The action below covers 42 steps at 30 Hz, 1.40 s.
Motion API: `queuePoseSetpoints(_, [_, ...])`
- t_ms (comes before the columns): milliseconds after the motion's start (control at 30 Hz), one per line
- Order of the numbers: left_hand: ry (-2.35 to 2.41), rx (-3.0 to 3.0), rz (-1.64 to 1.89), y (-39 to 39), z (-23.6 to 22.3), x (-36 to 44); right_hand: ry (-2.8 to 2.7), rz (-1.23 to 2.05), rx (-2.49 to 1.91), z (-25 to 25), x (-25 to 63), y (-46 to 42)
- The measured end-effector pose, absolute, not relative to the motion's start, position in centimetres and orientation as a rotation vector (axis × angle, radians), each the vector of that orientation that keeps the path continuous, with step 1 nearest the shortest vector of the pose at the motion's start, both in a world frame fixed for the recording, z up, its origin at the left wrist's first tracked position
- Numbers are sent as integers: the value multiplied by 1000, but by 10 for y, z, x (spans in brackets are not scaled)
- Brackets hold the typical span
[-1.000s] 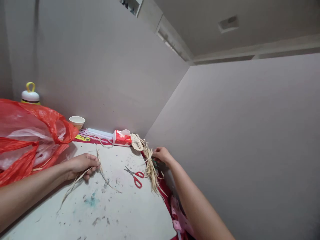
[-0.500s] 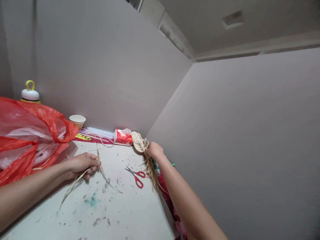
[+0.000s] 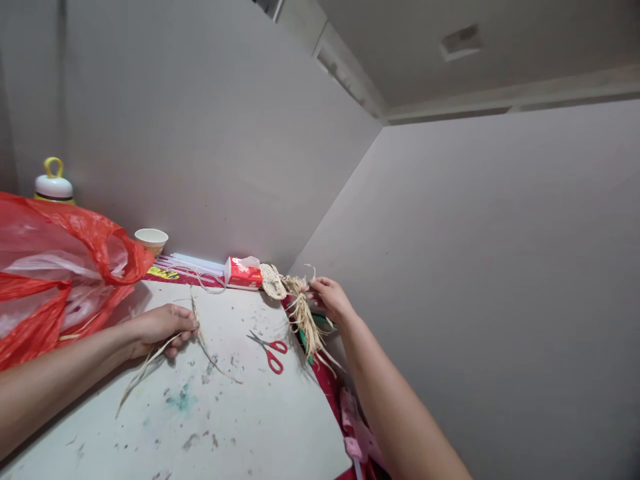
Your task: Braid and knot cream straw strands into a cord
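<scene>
Over the left half of the table, my left hand [image 3: 167, 327] pinches a thin braid of raffia [image 3: 197, 313], whose loose strands hang down on both sides. At the table's right edge my right hand [image 3: 327, 297] is closed on the top of a bundle of raffia [image 3: 306, 323], lifted with its ends fanning downward. Just left of that bundle lies a coiled, woven straw piece [image 3: 273, 281]. Scissors with red handles [image 3: 273, 350] rest on the table between my hands, touched by neither.
A red plastic bag [image 3: 65, 267] fills the left side, with a white-lidded bottle [image 3: 53, 187] behind it. Along the back stand a paper cup [image 3: 151, 239], pale sticks [image 3: 195, 263] and a red tissue pack [image 3: 243, 272]. Grey walls [image 3: 450, 267] border the stained white table [image 3: 240, 427].
My right hand has moved right, drawing the raffia bundle away from the coiled straw piece and over the table's edge. The left hand keeps its pinch on the braid.
</scene>
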State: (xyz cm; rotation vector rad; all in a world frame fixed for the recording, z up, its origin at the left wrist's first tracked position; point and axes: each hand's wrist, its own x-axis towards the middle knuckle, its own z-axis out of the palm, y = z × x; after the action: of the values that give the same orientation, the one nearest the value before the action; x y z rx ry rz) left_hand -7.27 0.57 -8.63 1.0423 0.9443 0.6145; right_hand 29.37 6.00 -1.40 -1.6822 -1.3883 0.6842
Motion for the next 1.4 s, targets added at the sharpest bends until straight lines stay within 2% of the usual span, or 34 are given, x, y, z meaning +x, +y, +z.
queuePoseSetpoints(167, [950, 1041, 611, 5, -85, -73, -1391, 812, -1591, -13, 296, 52])
queuePoseSetpoints(367, [946, 1035, 602, 4, -82, -72, -1463, 713, -1678, -27, 293, 52])
queuePoseSetpoints(533, [949, 1033, 597, 3, -81, -72, -1523, 408, -1899, -34, 293, 57])
queuePoseSetpoints(667, [952, 1046, 589, 3, -80, -72, -1526, 80, -1917, -23, 288, 60])
queuePoseSetpoints(767, [939, 1057, 592, 3, -79, -72, -1571, -22, -1926, -11, 281, 60])
queuePoseSetpoints(933, [941, 1057, 588, 2, -78, -72, -1629, 61, -2065, -11, 282, 59])
queuePoseSetpoints(1167, [927, 1045, 591, 4, -82, -73, -1659, 281, -2130, -47, 290, 62])
queuePoseSetpoints(1400, [966, 1049, 602, 2, -79, -70, -1545, 209, -2068, -50, 293, 64])
